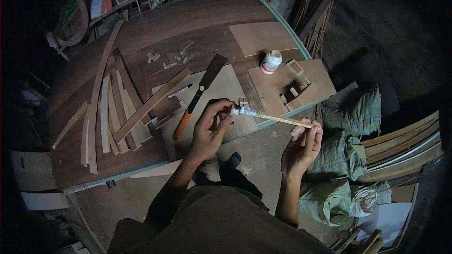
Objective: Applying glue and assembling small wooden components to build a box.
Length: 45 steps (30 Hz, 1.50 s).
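Observation:
My left hand [210,129] is closed, fingers and thumb pinching a small whitish, shiny piece [245,111] whose kind I cannot make out. A thin wooden stick [285,120] runs from the tip of that piece to my right hand [303,148], which pinches its other end. Both hands are above the table's near edge. Just beyond my left hand lies a hand saw [202,88] with a dark blade and an orange handle. A pen-like marker [180,90] rests beside it. Past the stick, a white bottle [271,62] stands upright on a thin board [263,87].
Long wooden strips [109,113] are piled on the left of the table [155,23]. Small wood offcuts [155,56] lie scattered behind them. Another flat board [261,37] lies at the far right. Green woven sacks [353,113] and bent planks [400,146] are on the floor to the right.

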Tool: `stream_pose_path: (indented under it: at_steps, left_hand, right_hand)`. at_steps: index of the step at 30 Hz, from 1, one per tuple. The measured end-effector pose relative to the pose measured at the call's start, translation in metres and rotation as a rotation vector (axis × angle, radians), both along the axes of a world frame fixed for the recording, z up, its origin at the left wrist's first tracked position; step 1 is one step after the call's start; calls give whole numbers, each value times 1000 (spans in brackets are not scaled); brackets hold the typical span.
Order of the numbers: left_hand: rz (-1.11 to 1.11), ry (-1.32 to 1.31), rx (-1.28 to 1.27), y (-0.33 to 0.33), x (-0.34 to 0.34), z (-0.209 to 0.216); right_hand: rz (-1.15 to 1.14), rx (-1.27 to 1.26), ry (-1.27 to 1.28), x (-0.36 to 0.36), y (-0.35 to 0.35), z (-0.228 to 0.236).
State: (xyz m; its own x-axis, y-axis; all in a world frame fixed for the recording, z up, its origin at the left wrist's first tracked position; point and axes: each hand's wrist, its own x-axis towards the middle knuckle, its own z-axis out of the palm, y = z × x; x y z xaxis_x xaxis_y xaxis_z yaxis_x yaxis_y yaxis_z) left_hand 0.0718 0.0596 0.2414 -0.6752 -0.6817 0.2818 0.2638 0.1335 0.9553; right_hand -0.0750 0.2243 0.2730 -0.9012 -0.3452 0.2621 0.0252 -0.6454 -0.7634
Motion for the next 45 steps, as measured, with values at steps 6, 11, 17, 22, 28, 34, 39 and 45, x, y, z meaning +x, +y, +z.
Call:
stream_pose_path:
  at_steps: [6, 11, 17, 22, 28, 34, 39, 45]
  left_hand:
    - [-38, -12, -35, 11, -18, 5]
    - [-52, -55, -36, 14, -34, 0]
    - [53, -163, -76, 20, -47, -14]
    - [84, -226, 96, 38, -47, -37]
    - [267, -236, 91, 51, -49, -78]
    - [180, -38, 367, 34, -49, -86]
    - [237, -49, 136, 17, -80, -42]
    - [91, 18, 207, 7, -100, 26]
  right_hand:
    - [-64, -9, 62, -18, 6, -1]
    - [-169, -55, -95, -51, 10, -17]
    - [-362, 110, 36, -169, -40, -82]
    - [-660, 624, 408, -293, -113, -121]
    - [-528, 874, 797, -370, -190, -150]
    - [-25, 1362, 850, -398, -233, -195]
    - [-81, 795, 648, -304, -187, -140]
    - [91, 542, 813, -142, -77, -16]
